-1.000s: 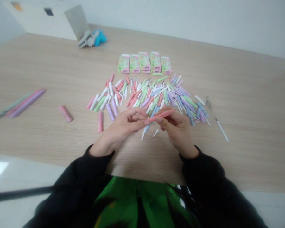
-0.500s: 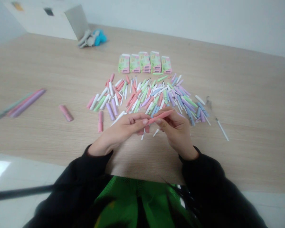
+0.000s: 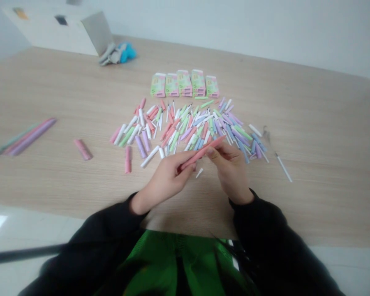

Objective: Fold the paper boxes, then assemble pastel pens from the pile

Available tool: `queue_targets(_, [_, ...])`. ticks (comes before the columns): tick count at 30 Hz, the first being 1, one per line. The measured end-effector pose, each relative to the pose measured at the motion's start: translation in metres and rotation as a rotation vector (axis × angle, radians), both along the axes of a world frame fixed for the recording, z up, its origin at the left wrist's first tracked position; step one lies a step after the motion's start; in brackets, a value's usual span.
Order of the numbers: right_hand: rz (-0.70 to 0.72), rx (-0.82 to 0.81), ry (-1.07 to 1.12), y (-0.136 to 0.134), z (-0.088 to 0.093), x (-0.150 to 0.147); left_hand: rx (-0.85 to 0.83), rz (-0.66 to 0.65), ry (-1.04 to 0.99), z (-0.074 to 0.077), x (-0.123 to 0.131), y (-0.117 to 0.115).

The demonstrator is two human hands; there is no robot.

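Note:
In front of me both hands hold a coral-pink pen (image 3: 201, 153), slanting up to the right. My left hand (image 3: 166, 176) is closed around its lower left end. My right hand (image 3: 233, 172) pinches the upper part between thumb and fingers. Just beyond the hands spreads a heap of loose pen parts (image 3: 174, 139), with caps, barrels and thin refills in white, green, pink, purple and blue. Below the pen, between my hands, lies a small white piece (image 3: 199, 173). A pink cap (image 3: 128, 159) lies left of my left hand.
Small green-and-pink boxes (image 3: 184, 81) stand in a row behind the heap. Long pens (image 3: 31, 137) lie far left, near another pink cap (image 3: 83, 149). At right is a white refill (image 3: 283, 167). A white carton (image 3: 55, 31) and grey-blue cloth (image 3: 120, 53) sit at the back left.
My left hand has closed further around the pink pen's lower end, and more of the pen's length shows. The short pink piece under my left fingers is out of sight. The view shifted slightly.

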State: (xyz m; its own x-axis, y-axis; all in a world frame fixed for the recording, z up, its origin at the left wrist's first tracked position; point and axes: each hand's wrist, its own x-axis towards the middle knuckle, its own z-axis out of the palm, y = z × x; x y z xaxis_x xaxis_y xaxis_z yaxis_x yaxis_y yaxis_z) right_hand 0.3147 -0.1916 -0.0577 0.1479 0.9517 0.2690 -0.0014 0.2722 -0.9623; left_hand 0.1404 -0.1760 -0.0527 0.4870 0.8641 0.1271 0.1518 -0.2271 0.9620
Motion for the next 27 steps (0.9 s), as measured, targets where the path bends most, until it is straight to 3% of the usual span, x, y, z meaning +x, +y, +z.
queue_targets(3, [0.115,-0.049,0.031,-0.001,0.004,0.000,-0.376,-0.218,-0.186,0.003,-0.004,0.003])
queue_targets(5, [0.187,-0.067,0.071,-0.002,0.006,-0.001,-0.507,-0.341,-0.253,0.003,-0.006,0.004])
queue_targets(8, [0.259,-0.060,0.120,-0.003,0.005,-0.003,-0.403,-0.319,-0.205,0.001,-0.006,0.004])
queue_targets(13, [0.129,0.022,0.058,-0.004,-0.001,-0.007,-0.056,0.058,-0.022,-0.002,0.003,0.000])
queue_targets(15, [0.090,0.008,0.056,-0.003,-0.003,-0.007,-0.014,0.094,-0.012,-0.001,0.004,-0.001])
queue_targets(19, [0.068,-0.072,0.234,0.005,-0.008,0.000,-0.188,-0.124,-0.218,0.005,-0.006,0.001])
queue_targets(23, [0.159,-0.237,0.452,0.011,-0.007,0.009,-0.239,-0.406,-0.378,0.007,-0.019,0.003])
queue_targets(27, [0.246,-0.326,0.495,0.009,0.000,0.010,-0.210,-0.437,-0.351,0.005,-0.019,0.000])
